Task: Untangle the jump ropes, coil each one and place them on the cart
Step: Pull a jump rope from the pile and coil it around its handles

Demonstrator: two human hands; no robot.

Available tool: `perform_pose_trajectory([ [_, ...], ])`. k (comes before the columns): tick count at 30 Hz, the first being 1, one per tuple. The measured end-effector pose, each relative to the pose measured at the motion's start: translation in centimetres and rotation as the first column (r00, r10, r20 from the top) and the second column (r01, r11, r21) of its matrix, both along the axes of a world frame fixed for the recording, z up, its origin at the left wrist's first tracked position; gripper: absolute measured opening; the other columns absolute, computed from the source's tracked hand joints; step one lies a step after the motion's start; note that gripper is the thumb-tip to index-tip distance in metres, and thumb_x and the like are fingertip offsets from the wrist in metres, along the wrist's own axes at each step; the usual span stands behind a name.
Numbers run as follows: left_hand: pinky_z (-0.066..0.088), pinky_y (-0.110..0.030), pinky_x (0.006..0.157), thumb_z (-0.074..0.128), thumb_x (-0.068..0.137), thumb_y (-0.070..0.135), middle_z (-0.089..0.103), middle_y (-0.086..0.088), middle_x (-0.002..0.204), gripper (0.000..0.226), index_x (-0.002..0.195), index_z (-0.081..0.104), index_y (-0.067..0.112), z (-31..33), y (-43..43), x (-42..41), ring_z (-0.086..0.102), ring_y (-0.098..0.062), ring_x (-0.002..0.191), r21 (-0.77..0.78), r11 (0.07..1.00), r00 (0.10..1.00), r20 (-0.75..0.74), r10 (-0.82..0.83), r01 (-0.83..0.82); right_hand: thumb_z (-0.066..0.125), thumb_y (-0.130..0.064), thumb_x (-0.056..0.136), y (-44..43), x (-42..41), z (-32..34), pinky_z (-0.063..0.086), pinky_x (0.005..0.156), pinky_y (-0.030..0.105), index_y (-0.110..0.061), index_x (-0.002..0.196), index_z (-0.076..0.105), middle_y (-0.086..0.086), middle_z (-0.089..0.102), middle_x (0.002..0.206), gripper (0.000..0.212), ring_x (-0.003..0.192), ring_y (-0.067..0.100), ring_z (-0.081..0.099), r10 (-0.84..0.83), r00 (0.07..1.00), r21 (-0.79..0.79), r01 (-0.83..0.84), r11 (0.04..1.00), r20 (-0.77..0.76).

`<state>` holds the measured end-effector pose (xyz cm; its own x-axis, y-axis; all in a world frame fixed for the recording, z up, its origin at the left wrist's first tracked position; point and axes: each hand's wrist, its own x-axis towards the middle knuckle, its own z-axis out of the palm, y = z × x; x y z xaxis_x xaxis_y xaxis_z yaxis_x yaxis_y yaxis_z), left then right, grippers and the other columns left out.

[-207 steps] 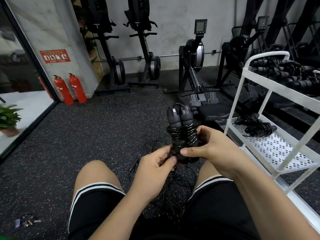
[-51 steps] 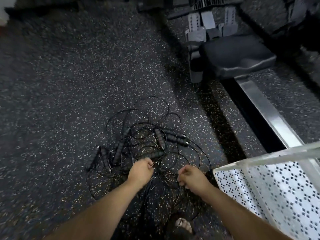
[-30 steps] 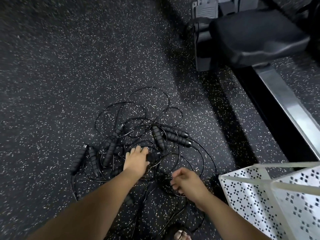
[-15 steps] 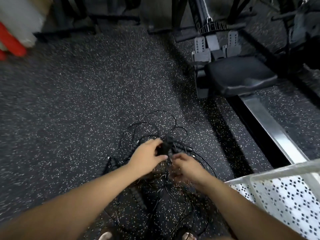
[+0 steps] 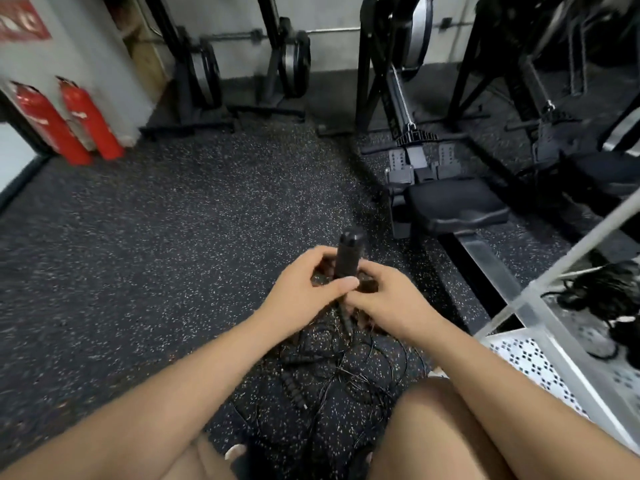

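- Two hands met above the floor; the left hand (image 5: 304, 294) curled round a black handle (image 5: 348, 258), held upright, thumb across it.
- The right hand (image 5: 386, 301) gripped the handle's lower end.
- Tangled ropes (image 5: 332, 379) lay on the floor (image 5: 173, 254) beneath.
- Coiled ropes (image 5: 609, 296) sat on the cart (image 5: 519, 355), right.

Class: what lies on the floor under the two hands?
A tangle of black ropes with a loose handle among them. The left hand and right hand, gripping an upright handle, cover its far part.
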<state>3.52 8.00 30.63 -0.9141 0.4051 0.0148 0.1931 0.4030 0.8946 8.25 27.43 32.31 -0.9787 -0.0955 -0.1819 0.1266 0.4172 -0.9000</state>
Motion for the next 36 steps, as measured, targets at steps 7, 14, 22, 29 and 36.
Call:
perform_pose_trajectory([
  [7, 0.049, -0.026, 0.095, 0.082, 0.08, 0.067, 0.075, 0.027, 0.114, 0.042, 0.117, 0.066, 0.052, 0.3, -3.4, 6.2, 0.067, 0.009, 0.109, -0.069, 0.987, 0.982, 0.136, -0.134, 0.144, 0.072, -0.003, 0.098, -2.6, 6.4, 5.7, 0.054, 0.069, 0.041, -0.009, 0.107, 0.073, 0.012, 0.078, 0.081, 0.011, 0.071, 0.022, 0.07, -0.107, 0.99, -0.285, 0.078, 0.955, -0.088],
  [14, 0.056, -0.041, 0.102, 0.066, 0.107, 0.03, 0.077, 0.017, 0.104, 0.013, 0.103, 0.075, 0.039, -4.2, -6.0, 9.5, 0.071, -0.009, 0.104, -0.231, 0.972, 0.992, 0.13, -0.004, 0.034, 0.066, 0.003, 0.102, -2.8, 11.7, 10.4, 0.053, 0.069, 0.039, -0.015, 0.129, 0.069, 0.027, 0.077, 0.097, 0.033, 0.083, 0.034, 0.073, -0.159, 0.966, -0.567, 0.016, 0.824, -0.203],
  [22, 0.053, -0.029, 0.09, 0.061, 0.11, 0.036, 0.079, 0.024, 0.094, 0.021, 0.101, 0.078, 0.043, -4.0, -8.0, 9.4, 0.073, -0.005, 0.099, -0.169, 0.958, 0.963, 0.098, 0.251, -0.233, 0.052, -0.004, 0.106, -3.6, 14.0, 8.1, 0.055, 0.099, 0.052, -0.009, 0.131, 0.065, 0.036, 0.067, 0.133, 0.028, 0.123, 0.055, 0.066, 0.071, 0.996, -0.777, -0.08, 0.624, -0.046],
  [29, 0.057, -0.04, 0.08, 0.053, 0.112, 0.039, 0.078, 0.023, 0.09, 0.025, 0.106, 0.077, 0.04, 2.8, -7.1, 8.2, 0.072, -0.018, 0.085, -0.121, 0.95, 0.957, -0.045, 0.286, -0.289, 0.071, 0.007, 0.094, -5.3, 10.7, 5.0, 0.056, 0.068, 0.039, -0.014, 0.121, 0.045, 0.024, 0.073, 0.111, 0.043, 0.081, 0.031, 0.068, 0.003, 0.99, -0.715, 0.102, 0.692, 0.144],
  [36, 0.058, -0.032, 0.077, 0.058, 0.111, 0.026, 0.081, -0.003, 0.09, 0.022, 0.11, 0.08, 0.022, 8.6, -5.5, 7.2, 0.076, -0.014, 0.082, 0.263, 0.925, 0.962, 0.045, 0.271, -0.273, 0.088, -0.005, 0.08, -7.5, 5.8, 3.3, 0.057, 0.077, 0.04, -0.016, 0.114, 0.075, 0.007, 0.08, 0.101, 0.038, 0.087, 0.027, 0.075, -0.086, 0.993, -0.31, 0.105, 0.945, 0.074],
])
